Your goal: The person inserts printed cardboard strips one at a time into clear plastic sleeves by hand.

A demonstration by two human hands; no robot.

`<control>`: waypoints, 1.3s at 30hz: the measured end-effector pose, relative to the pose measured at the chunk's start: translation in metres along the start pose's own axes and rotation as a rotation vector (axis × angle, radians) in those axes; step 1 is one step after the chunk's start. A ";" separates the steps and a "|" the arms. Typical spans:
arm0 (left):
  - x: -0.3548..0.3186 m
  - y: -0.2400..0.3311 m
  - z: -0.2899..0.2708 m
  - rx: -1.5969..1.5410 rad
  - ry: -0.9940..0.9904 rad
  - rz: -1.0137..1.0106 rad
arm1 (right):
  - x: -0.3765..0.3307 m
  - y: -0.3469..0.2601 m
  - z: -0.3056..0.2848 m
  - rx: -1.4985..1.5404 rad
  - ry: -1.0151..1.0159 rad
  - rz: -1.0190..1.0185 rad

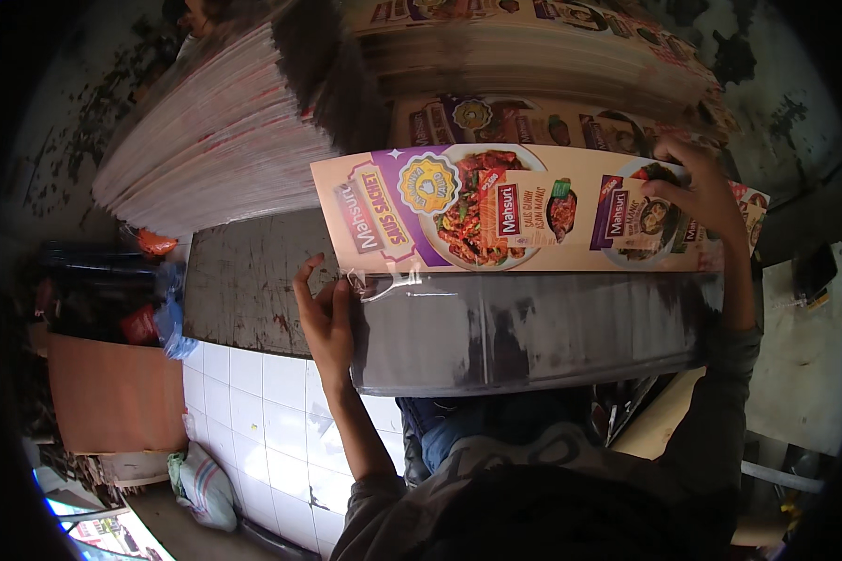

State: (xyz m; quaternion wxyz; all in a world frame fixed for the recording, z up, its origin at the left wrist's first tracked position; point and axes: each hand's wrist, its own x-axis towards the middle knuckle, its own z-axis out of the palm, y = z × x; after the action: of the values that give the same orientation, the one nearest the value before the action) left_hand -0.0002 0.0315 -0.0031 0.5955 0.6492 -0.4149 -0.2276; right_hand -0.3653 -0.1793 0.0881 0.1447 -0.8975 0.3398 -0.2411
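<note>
Two hands on one long printed cardboard sheet with food pictures (533, 210), long axis left to right across frame centre: left hand (327, 313) pinching lower-left corner with clear film (384, 280), right hand (697, 192) closed on right end, fingers curled over top. Lying flat above grey glossy strip (533, 332); stacked printed sheets (215, 140) upper left. Right end partly hidden by fingers; film extent hard to make out.

We see a dark, scuffed worktop (243, 280) w/ white-tiled front. On it: tall fanned stack of printed card sheets (206, 140) at left, another printed stack (533, 56) at back.
</note>
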 end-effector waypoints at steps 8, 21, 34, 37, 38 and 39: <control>0.002 -0.009 0.006 -0.145 0.095 -0.058 | -0.006 -0.009 -0.003 -0.052 0.109 0.068; 0.000 -0.008 0.007 -0.198 0.081 -0.027 | -0.008 -0.011 -0.007 -0.035 0.051 0.045; 0.000 -0.011 0.006 -0.190 0.080 -0.040 | -0.012 -0.008 -0.011 0.011 0.018 0.061; 0.000 -0.012 0.007 -0.188 0.104 -0.044 | -0.011 -0.010 -0.009 0.018 0.028 0.057; 0.000 -0.012 0.007 -0.198 0.107 -0.040 | -0.011 -0.010 -0.009 0.024 0.032 0.049; 0.000 -0.013 0.007 -0.209 0.110 -0.036 | -0.011 -0.009 -0.009 0.024 0.032 0.050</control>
State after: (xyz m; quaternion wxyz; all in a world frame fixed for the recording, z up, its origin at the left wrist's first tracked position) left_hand -0.0024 0.0269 -0.0167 0.6775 0.6025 -0.3440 -0.2444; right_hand -0.3723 -0.1657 0.0962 0.1561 -0.8829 0.3616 -0.2557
